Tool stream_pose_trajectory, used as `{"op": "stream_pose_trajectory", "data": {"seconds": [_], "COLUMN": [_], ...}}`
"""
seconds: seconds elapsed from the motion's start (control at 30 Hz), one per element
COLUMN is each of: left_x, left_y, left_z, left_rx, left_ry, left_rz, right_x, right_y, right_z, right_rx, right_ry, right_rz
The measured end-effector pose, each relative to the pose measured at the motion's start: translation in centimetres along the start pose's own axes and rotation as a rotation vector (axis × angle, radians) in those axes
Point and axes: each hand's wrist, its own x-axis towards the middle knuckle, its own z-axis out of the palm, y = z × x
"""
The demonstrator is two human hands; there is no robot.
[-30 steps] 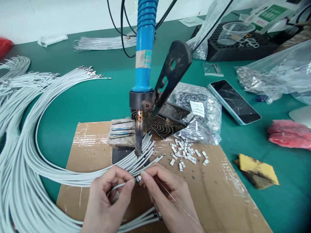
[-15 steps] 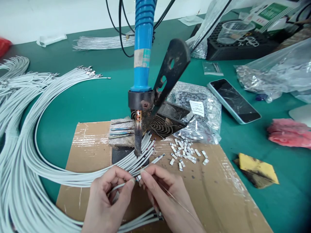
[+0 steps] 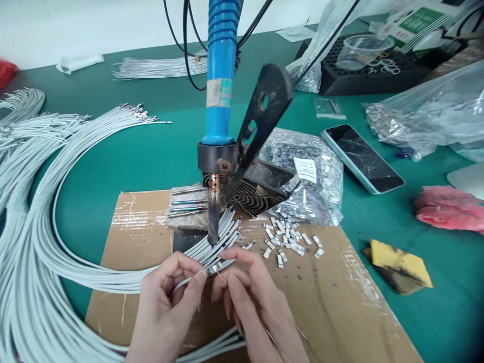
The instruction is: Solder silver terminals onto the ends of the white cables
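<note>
My left hand (image 3: 168,297) pinches a white cable (image 3: 183,285) near its end, between thumb and forefinger. A small silvery metal piece (image 3: 215,268) shows at that cable end, just beyond the fingertips. Close beside it, my right hand (image 3: 260,302) holds a thin solder wire (image 3: 223,278), which runs back across the palm. Its forefinger is lifted toward the cable end. Above both hands a blue-handled soldering iron (image 3: 220,116) is fixed tip down in a black bracket (image 3: 260,111). The dark tip (image 3: 214,227) hangs over a bundle of white cables (image 3: 204,249).
Small metal tabs (image 3: 287,237) lie scattered on the cardboard (image 3: 321,302). Large white cable bundles (image 3: 41,237) curve along the left. A plastic bag (image 3: 302,171), a phone (image 3: 363,159), a scorched yellow sponge (image 3: 401,262) and a pink cloth (image 3: 449,209) lie to the right.
My right thumb and forefinger have moved apart, with the forefinger raised, uncovering the metal piece at the cable end. My left hand keeps its pinch, shifted slightly up.
</note>
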Motion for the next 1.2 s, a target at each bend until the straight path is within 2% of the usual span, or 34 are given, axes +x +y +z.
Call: {"op": "stream_pose_trajectory", "data": {"seconds": [0.17,0.27,0.4,0.47,0.63,0.87,1.07,1.2], "left_x": [0.3,0.6,1.0,1.0,1.1,1.7,2.2,2.4], "left_y": [-0.4,-0.7,-0.4,-0.1,0.6,0.8,0.4,0.4], "left_z": [-0.2,-0.5,-0.8,-0.8,-0.2,-0.3,-0.9,-0.7], "left_rx": [-0.032,-0.054,-0.040,-0.043,-0.086,-0.126,-0.122,-0.136], "left_ry": [0.013,0.000,-0.090,-0.102,-0.059,-0.082,-0.177,-0.160], "left_rz": [0.036,0.081,0.091,0.076,0.059,0.051,0.028,0.045], "right_x": [0.6,0.8,1.2,1.4,1.6,2.1,2.2,2.2], "right_y": [0.1,0.2,0.1,0.0,-0.7,-1.3,-1.3,-1.3], "right_z": [-1.1,-1.8,-1.6,-1.4,-1.1,-1.1,-0.8,-0.8], "right_rx": [-0.138,-0.096,-0.056,-0.034,0.067,0.035,0.051,0.019], "right_ry": [0.030,0.027,0.128,0.159,0.144,0.215,0.259,0.280], "right_rz": [-0.050,-0.120,-0.177,-0.164,-0.107,-0.154,-0.142,-0.153]}}
